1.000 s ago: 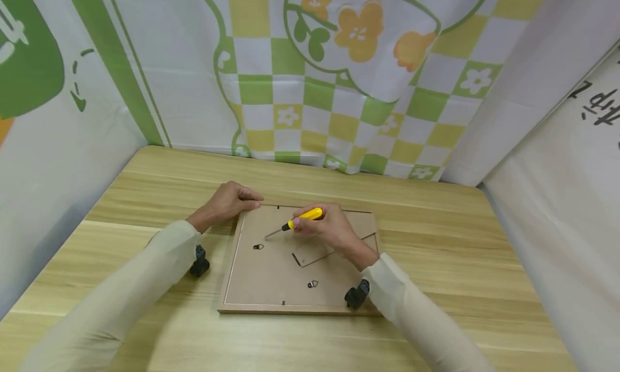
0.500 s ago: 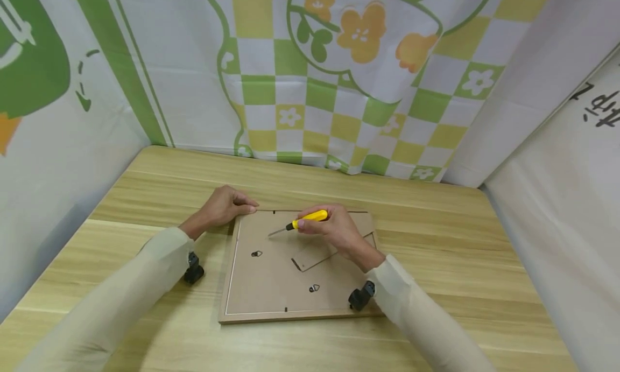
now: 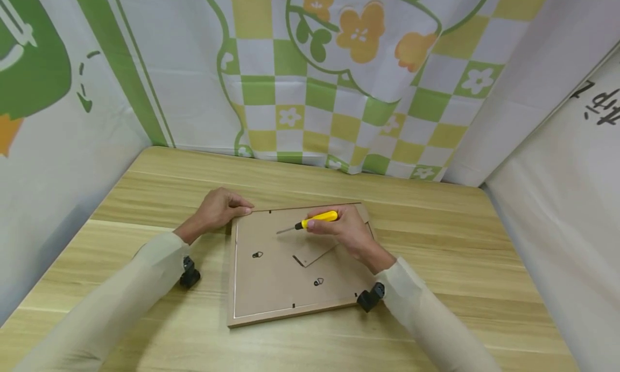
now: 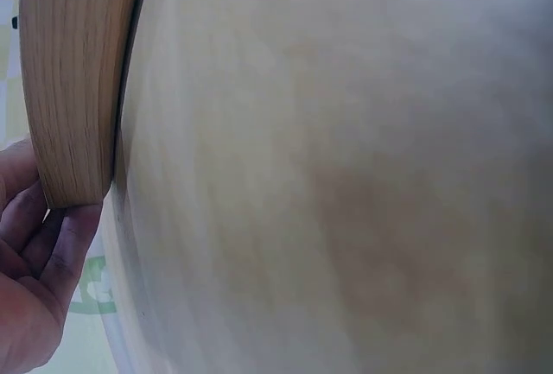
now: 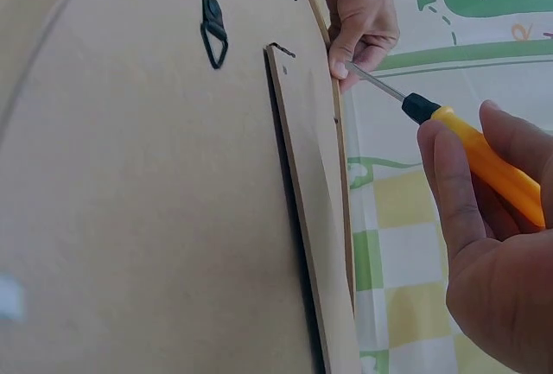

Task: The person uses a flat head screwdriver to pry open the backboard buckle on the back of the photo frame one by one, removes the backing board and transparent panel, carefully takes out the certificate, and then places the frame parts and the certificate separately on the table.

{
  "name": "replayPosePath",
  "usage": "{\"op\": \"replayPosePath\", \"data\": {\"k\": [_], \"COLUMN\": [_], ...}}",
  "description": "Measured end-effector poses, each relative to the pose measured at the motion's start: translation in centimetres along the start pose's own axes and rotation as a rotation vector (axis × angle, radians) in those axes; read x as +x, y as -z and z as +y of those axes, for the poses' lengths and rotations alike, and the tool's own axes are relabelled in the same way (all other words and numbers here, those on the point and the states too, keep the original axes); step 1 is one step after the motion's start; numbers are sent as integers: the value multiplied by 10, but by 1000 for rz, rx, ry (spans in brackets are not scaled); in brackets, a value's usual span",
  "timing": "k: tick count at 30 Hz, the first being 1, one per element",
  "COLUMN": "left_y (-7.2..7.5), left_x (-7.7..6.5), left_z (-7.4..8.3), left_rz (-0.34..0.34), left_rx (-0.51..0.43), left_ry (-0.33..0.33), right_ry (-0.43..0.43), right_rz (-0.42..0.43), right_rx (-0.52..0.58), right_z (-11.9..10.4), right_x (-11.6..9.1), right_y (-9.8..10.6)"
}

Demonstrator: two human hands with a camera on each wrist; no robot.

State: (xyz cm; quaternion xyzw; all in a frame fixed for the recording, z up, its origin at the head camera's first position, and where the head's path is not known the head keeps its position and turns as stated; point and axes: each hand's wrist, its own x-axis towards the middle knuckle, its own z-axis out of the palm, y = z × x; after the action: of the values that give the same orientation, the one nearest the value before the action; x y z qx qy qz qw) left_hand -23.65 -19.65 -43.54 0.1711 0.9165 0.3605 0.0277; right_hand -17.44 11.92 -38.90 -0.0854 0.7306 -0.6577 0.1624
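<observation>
Yellow at the handle and black at the collar, a screwdriver (image 3: 320, 219) is pinched in the right hand (image 3: 352, 232), its thin metal shaft pointing toward the left hand (image 3: 217, 208). That left hand, well apart from the right, grips the far corner of a picture frame (image 3: 263, 286) between thumb and fingers. The frame lies back side up, spreading from the left hand's grip to beneath the right hand; whether the screwdriver's tip touches its brown backing board, I cannot tell. One triangular hanger (image 3: 258, 254) sits on the backing nearer the left hand, another hanger (image 3: 318, 281) on the near side of the right hand, and a stand flap (image 3: 314, 252) runs partly under the right hand. Behind each hand comes a small black wrist camera, then a pale sleeve (image 3: 111, 294). Around and beneath both hands stretches a table (image 3: 445, 253) of light, yellowish wood grain, rounded at its far corner on the left hand's side. Beyond the hands hangs a cloth (image 3: 290, 95) in green, yellow and white checks with orange flowers. White sheeting (image 3: 552, 189) closes the right hand's side, dark handwriting showing high up; on the left hand's side, a white wall covering (image 3: 104, 130) carries green shapes and a dashed arrow.
</observation>
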Motion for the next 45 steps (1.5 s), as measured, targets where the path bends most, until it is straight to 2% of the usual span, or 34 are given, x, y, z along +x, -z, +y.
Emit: {"op": "replayPosePath", "data": {"k": [8,20,31,45], "left_y": [3,4,0,-4], "left_x": [-16,-48,-69,-89], "left_z": [2,13,24,34], "left_rz": [7,78,122,121], "left_rx": [28,65,75,102], "left_ry": [32,70,131,144], "right_ry": [7,1,6,0], "right_rz": [20,14,10,4], "right_rx": [14,50,71,97], "right_z": [-2,-1,2,0], "right_x": [-2,-2,0,-3], "right_y": [2,4,4,5]}}
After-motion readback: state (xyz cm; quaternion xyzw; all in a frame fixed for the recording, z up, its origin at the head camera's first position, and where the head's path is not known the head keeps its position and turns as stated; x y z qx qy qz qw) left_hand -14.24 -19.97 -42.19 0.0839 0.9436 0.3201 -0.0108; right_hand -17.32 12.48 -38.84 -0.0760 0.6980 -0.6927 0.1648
